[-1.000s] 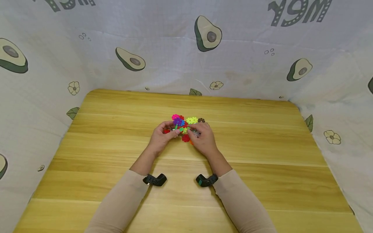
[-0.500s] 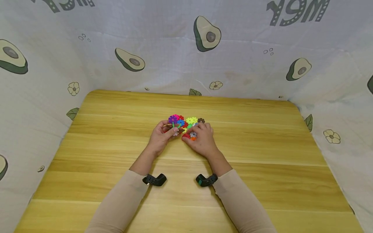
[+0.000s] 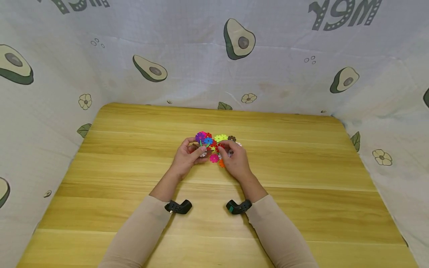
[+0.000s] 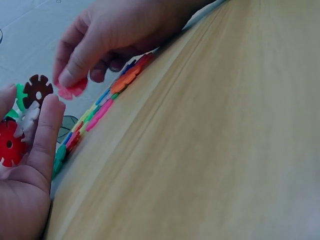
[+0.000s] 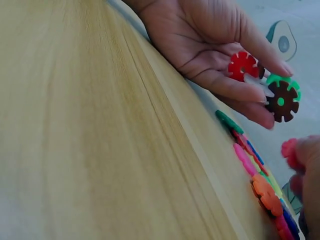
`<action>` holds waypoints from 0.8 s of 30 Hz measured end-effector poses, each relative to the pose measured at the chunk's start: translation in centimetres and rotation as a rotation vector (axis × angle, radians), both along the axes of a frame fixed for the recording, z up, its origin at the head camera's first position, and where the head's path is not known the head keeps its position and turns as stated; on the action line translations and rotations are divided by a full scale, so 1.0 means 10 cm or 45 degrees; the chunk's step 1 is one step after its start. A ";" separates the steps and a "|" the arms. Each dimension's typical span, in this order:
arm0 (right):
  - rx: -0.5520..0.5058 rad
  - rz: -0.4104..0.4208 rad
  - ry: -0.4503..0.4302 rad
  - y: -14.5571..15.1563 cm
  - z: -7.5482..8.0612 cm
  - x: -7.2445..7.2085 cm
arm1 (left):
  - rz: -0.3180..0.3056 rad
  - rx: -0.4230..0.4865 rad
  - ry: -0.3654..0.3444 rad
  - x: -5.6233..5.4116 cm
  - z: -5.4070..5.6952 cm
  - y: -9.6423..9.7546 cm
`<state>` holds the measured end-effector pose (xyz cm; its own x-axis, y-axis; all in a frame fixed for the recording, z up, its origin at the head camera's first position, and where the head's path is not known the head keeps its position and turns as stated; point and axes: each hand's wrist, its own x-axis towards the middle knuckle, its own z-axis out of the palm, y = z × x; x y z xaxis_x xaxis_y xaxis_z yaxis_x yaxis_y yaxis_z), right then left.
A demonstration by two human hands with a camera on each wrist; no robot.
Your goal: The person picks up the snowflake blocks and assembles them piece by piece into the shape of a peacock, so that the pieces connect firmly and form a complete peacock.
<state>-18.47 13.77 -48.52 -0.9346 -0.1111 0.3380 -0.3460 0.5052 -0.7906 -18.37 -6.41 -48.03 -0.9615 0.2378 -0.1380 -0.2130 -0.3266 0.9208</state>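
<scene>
My left hand (image 3: pixel 185 156) holds a small cluster of notched plastic snowflake discs between thumb and fingers. In the right wrist view the cluster shows a red disc (image 5: pixel 236 68), a whitish disc (image 5: pixel 261 87), a brown disc (image 5: pixel 288 95) and green discs behind it. My right hand (image 3: pixel 236 158), just to the right of that cluster, pinches a single red-pink snowflake disc (image 4: pixel 75 91) between thumb and fingertips. The pinched disc is apart from the cluster. Loose discs lie on the table beneath and behind both hands, partly hidden by them.
Among the loose discs are a purple disc (image 3: pixel 200 137), a blue disc (image 3: pixel 208 141), yellow discs (image 3: pixel 221 138), a pink disc (image 3: pixel 214 158) and an orange disc (image 5: pixel 267 195). The wooden table (image 3: pixel 285 167) meets a printed cloth (image 3: pixel 201 74) at its back and sides.
My right hand moved away from the left, reached down to the loose discs and came up pinching a red-pink one. A pink disc now shows there. The left hand keeps holding its cluster.
</scene>
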 end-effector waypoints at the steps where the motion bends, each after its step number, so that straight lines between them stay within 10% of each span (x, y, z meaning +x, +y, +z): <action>1: -0.050 0.011 0.018 0.00 -0.01 0.00 | -0.009 -0.026 0.006 0.00 0.00 0.00; 24: -0.416 0.153 0.026 -0.05 -0.01 0.03 | -0.090 -0.171 0.019 0.01 0.00 0.01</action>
<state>-18.17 13.31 -48.61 -0.9141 -0.1027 0.3923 -0.4049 0.1810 -0.8962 -18.28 -6.35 -48.04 -0.9452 0.2853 -0.1590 -0.2171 -0.1852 0.9584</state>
